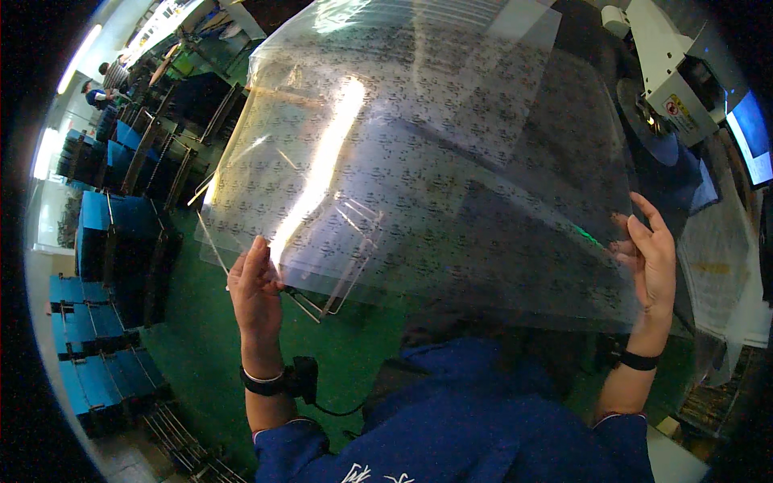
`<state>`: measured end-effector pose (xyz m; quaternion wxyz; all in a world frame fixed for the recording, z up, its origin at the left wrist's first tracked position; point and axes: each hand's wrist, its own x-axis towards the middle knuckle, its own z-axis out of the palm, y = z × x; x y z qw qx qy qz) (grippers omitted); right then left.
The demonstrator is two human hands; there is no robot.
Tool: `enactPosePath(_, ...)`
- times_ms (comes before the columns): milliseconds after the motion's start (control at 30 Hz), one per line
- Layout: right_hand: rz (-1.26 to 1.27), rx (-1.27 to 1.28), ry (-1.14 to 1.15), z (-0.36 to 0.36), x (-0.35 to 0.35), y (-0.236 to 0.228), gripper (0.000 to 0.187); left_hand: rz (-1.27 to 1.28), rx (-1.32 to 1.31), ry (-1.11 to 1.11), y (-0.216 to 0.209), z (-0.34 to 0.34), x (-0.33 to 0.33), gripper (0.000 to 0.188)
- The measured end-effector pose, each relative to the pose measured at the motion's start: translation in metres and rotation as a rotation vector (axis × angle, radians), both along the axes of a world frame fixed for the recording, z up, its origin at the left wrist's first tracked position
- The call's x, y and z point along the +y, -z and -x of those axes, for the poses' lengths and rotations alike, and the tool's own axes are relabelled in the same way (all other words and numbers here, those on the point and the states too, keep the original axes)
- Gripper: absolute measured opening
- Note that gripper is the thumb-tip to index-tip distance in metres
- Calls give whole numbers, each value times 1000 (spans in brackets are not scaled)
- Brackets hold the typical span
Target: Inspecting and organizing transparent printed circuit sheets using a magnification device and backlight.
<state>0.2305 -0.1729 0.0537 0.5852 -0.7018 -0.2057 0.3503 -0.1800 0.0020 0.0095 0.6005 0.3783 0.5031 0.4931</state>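
Note:
A large, clear plastic film sheet (435, 209), covered with rows of small dark printed marks, spreads out in front of me. Its near left corner area is pinched between the thumb and fingers of my left hand (256, 278). At the right edge my right hand (651, 258) grips the film, some fingers showing through it. A bright lamp reflection streaks down the left part of the sheet. Beneath the near left edge, a thin metal wire frame (310, 306) shows partly through the film. How many layers of film lie here I cannot tell.
Light-coloured machine (672, 101) with a warning label stands at the far right, beside a lit screen (750, 137). Stacks of blue sheets (117, 229) on dark racks line the left. Green floor (201, 354) lies below. Two people (101, 92) are far off, upper left.

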Motion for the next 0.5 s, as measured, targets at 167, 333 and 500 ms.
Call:
enactPosePath(167,-1,1,2,-1,-1,1,46,-4,-6,-19,-5,-6,-3,16)
enactPosePath(333,-16,5,-10,-4,-2,4,46,-14,-14,8,-4,-3,-2,16)
enactPosePath(500,-17,3,-12,-4,-3,4,46,-20,-32,-9,-4,-5,-3,15)
